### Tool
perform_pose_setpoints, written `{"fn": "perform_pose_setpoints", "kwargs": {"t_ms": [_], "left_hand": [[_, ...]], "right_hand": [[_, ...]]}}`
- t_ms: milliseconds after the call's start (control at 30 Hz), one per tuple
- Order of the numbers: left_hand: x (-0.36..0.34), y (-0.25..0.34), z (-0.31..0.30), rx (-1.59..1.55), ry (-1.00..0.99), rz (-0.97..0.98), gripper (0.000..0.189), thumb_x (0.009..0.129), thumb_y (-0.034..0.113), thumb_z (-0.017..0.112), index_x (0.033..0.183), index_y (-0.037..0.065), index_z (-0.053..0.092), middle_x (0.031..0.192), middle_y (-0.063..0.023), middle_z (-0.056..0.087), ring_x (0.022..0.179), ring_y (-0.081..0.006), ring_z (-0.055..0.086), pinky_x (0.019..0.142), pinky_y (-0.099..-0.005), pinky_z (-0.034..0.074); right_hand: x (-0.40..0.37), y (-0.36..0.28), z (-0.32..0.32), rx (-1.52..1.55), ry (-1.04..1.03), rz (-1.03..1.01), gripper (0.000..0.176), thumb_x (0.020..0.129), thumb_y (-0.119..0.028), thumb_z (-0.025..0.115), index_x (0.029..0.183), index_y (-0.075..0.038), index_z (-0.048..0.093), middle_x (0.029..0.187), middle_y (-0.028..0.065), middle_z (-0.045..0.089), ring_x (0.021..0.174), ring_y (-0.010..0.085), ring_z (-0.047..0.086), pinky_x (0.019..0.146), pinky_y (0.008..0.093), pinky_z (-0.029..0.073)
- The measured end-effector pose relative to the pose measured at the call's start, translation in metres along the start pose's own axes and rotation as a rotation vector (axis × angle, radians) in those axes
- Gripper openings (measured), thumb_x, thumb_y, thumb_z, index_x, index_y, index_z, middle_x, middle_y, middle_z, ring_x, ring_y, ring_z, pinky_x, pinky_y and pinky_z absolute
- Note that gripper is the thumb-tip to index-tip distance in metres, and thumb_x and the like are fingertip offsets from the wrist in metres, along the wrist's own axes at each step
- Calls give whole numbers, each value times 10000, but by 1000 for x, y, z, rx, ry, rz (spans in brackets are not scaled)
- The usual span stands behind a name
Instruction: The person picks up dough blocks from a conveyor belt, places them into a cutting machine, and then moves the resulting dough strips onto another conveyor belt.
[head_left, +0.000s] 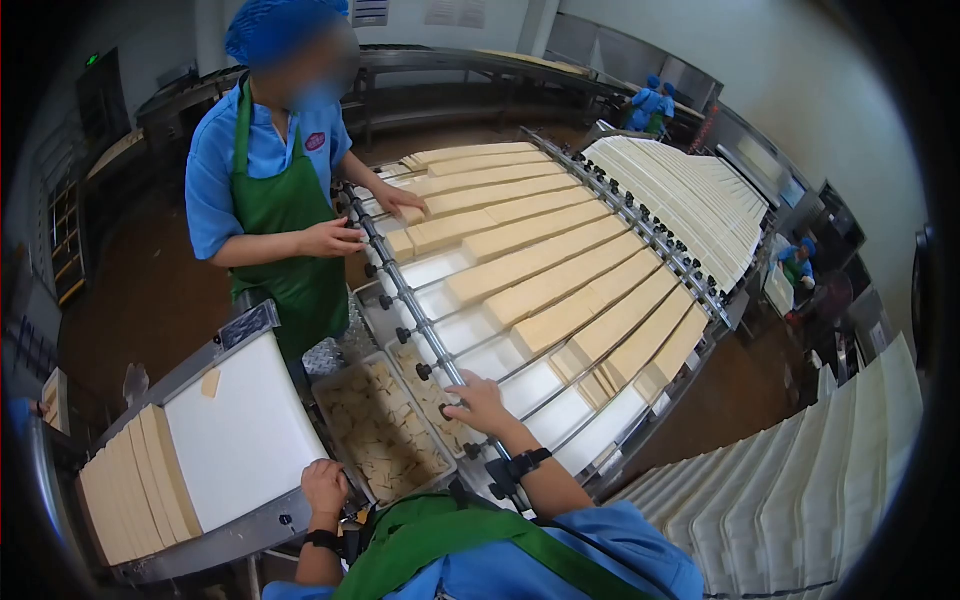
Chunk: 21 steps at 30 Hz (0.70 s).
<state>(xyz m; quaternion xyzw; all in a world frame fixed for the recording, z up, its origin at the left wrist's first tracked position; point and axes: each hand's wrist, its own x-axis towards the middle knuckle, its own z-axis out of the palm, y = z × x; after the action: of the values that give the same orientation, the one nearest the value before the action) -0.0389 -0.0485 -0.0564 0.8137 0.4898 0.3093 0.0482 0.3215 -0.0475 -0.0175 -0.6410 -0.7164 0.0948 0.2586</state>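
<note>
Two hands showed low in the view. The left hand [325, 487] was curled shut at the near corner of a metal tray [322, 408] full of broken biscuit bits [380, 430]; I could not tell if it gripped the rim. The right hand [480, 400] lay open, fingers spread, on the rail [405, 290] with black knobs just beside the tray. Long tan slabs [540, 285] lay in rows past the rail. Across it, a co-worker [285, 215] in a green apron touched one slab.
</note>
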Motion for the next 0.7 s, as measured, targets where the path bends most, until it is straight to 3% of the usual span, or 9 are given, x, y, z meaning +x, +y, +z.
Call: {"fn": "perform_pose_setpoints", "kwargs": {"t_ms": [100, 600, 700], "left_hand": [[0, 0, 0, 2, -1, -4, 107, 596, 59, 620, 687, 108, 647, 751, -35, 611, 771, -225, 587, 687, -358, 442], [-1, -2, -1, 16, -24, 22, 122, 631, 90, 631, 739, 141, 653, 685, -23, 587, 696, -226, 554, 637, -370, 411], [-2, -3, -1, 18, -16, 30, 126, 630, 94, 634, 742, 147, 654, 674, -14, 580, 682, -222, 543, 628, -370, 403]], "right_hand": [[1, 1, -1, 130, -145, 90, 478, 811, -509, 595, 1147, -170, 608, 1346, 202, 395, 1215, 341, 394, 1025, 450, 220], [-1, 0, 1, 70, -117, 84, 479, 801, -514, 602, 1145, -181, 614, 1337, 201, 410, 1209, 332, 401, 1023, 453, 238], [-1, -2, 1, 41, -69, 64, 455, 768, -456, 644, 1129, -179, 625, 1298, 156, 462, 1174, 310, 441, 968, 432, 288]]}}
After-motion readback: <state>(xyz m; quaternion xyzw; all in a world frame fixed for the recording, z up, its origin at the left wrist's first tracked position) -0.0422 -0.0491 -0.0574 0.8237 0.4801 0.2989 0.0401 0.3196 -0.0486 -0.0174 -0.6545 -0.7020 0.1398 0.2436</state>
